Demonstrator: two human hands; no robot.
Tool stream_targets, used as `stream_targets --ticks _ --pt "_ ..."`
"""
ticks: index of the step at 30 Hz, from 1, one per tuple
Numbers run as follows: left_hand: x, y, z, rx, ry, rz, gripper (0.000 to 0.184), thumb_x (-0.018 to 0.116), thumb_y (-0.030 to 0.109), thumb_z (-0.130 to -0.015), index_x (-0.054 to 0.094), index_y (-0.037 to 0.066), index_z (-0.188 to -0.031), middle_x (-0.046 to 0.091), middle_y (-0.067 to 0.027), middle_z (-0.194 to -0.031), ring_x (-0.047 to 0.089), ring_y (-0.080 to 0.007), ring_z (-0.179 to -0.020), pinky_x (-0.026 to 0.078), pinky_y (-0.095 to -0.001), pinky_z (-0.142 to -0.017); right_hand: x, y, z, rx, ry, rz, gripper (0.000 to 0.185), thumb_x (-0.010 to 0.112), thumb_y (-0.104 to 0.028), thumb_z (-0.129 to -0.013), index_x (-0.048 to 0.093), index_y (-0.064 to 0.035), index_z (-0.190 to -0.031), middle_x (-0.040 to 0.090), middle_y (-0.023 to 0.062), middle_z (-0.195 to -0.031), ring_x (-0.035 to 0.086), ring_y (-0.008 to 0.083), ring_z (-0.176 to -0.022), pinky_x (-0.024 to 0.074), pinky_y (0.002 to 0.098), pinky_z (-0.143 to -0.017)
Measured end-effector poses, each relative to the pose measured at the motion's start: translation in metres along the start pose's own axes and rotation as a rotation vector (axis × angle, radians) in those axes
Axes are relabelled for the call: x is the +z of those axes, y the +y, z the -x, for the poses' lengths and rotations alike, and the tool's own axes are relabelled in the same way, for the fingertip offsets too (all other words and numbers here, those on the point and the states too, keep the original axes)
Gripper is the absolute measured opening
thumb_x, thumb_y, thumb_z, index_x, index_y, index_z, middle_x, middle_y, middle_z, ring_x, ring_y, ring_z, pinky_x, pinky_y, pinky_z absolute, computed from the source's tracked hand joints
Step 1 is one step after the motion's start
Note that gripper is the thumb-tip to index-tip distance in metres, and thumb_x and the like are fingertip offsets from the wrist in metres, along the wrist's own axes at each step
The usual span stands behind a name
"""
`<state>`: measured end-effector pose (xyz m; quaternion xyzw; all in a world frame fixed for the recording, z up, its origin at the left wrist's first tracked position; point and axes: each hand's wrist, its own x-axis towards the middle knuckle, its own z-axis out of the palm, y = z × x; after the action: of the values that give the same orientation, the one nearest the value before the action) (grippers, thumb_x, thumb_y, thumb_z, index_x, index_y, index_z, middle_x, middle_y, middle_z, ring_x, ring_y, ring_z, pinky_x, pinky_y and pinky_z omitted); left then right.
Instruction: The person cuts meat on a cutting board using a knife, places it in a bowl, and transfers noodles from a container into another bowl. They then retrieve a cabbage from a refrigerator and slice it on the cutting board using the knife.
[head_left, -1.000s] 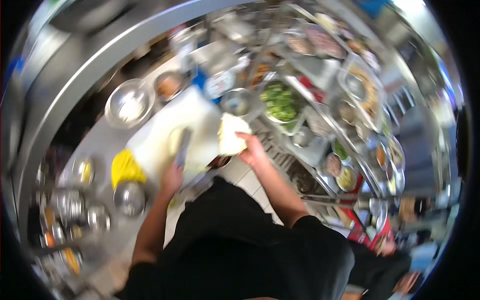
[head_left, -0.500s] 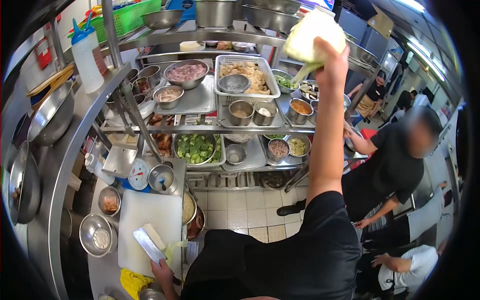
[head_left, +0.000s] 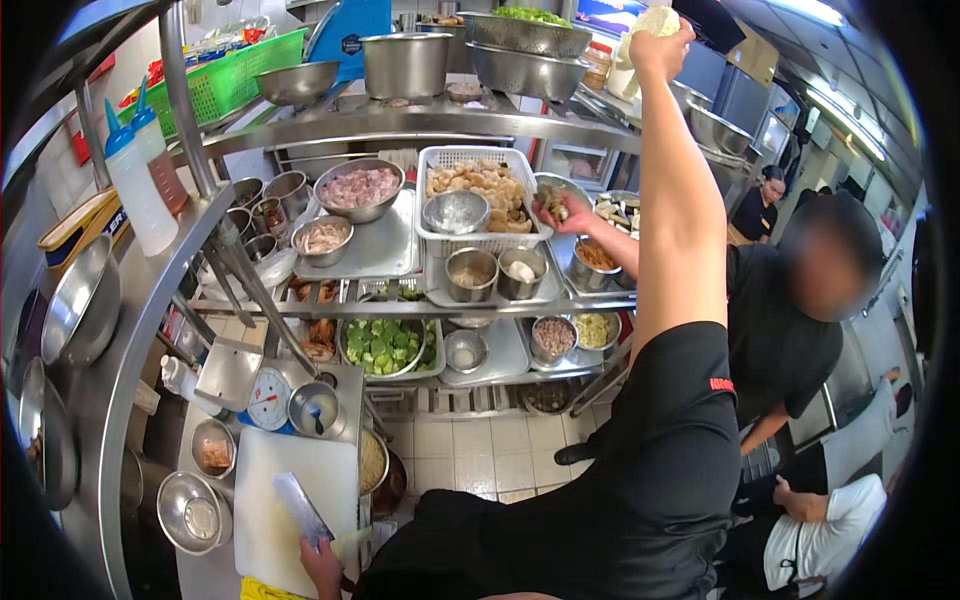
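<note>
At the lower left, my left hand (head_left: 322, 568) is closed on the handle of a cleaver (head_left: 300, 505), its wide blade over the white cutting board (head_left: 320, 460). A pale leafy piece lies partly beside the blade. High at the upper right, my right hand (head_left: 661, 50) grips a pale green cabbage piece (head_left: 652, 22) above the top shelf, with my arm stretched out.
A co-worker (head_left: 800, 310) in black stands close on the right, one hand (head_left: 568, 212) near a bowl behind my arm. Shelves hold broccoli (head_left: 382, 345), raw meat (head_left: 360, 187) and a white basket (head_left: 483, 153). A scale (head_left: 268, 396) and metal bowl (head_left: 194, 512) flank the board.
My right hand has swung from beside the board up and away to the top shelf, still with the cabbage. The view has turned and lifted. The co-worker's hand has reached toward the shelf bowls.
</note>
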<state>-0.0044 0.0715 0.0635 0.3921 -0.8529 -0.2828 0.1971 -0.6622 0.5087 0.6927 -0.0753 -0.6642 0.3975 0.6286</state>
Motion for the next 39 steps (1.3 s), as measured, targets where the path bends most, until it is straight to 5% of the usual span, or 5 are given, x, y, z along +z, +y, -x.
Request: stream_targets --ticks 2,15,20,32,39 --pt "-0.031 0.038 -0.010 -0.348 -0.350 0.108 0.057 0.054 0.044 -0.095 0.047 0.009 -0.139 0.053 -0.0225 -0.135 0.048 -0.0424 -0.123 0.039 -0.0419 -0.101 0.016 0.007 -0.003 -0.006 -0.020 0.011 0.066 0.065 -0.013 -0.073 0.034 -0.0123 -0.132 0.049 0.0250 -0.125 0.056 0.0436 -0.111 0.0461 0.0468 -0.097" --pt "-0.057 0.106 -0.019 -0.261 -0.284 0.013 0.043 0.054 0.031 -0.094 0.053 -0.005 -0.116 0.064 -0.0286 -0.102 0.059 -0.0482 -0.093 0.046 -0.0484 -0.082 0.132 0.109 -0.022 -0.297 -0.467 0.448 0.048 0.056 -0.015 -0.085 0.042 -0.0034 -0.129 0.052 0.0245 -0.133 0.051 0.0407 -0.123 0.0428 0.0479 -0.101" --pt "-0.058 0.101 -0.017 -0.299 -0.267 0.085 0.041 0.055 0.033 -0.094 0.055 0.000 -0.119 0.063 -0.0281 -0.108 0.058 -0.0473 -0.098 0.045 -0.0497 -0.084 0.146 0.122 -0.029 0.071 -0.713 0.507 0.045 0.043 -0.031 -0.096 0.046 -0.0103 -0.136 0.048 0.0149 -0.141 0.049 0.0370 -0.128 0.0417 0.0485 -0.103" --pt "-0.061 0.075 0.010 -0.303 0.016 0.054 0.027 0.058 0.023 -0.092 0.059 0.001 -0.108 0.067 -0.0212 -0.094 0.065 -0.0386 -0.089 0.049 -0.0465 -0.076 0.191 0.211 0.188 -0.118 -1.383 0.200 0.040 0.051 -0.027 -0.095 0.053 -0.0134 -0.133 0.059 0.0075 -0.105 0.050 0.0192 -0.081 0.0377 0.0323 -0.061" --pt "-0.104 0.038 0.048 -0.595 0.047 0.076 0.023 0.059 0.023 -0.091 0.053 0.001 -0.096 0.063 -0.0253 -0.078 0.063 -0.0431 -0.073 0.047 -0.0502 -0.064 0.203 0.290 0.330 0.319 -2.047 -0.310 0.037 0.057 -0.024 -0.095 0.058 -0.0153 -0.131 0.066 0.0031 -0.084 0.051 0.0087 -0.054 0.0353 0.0229 -0.037"
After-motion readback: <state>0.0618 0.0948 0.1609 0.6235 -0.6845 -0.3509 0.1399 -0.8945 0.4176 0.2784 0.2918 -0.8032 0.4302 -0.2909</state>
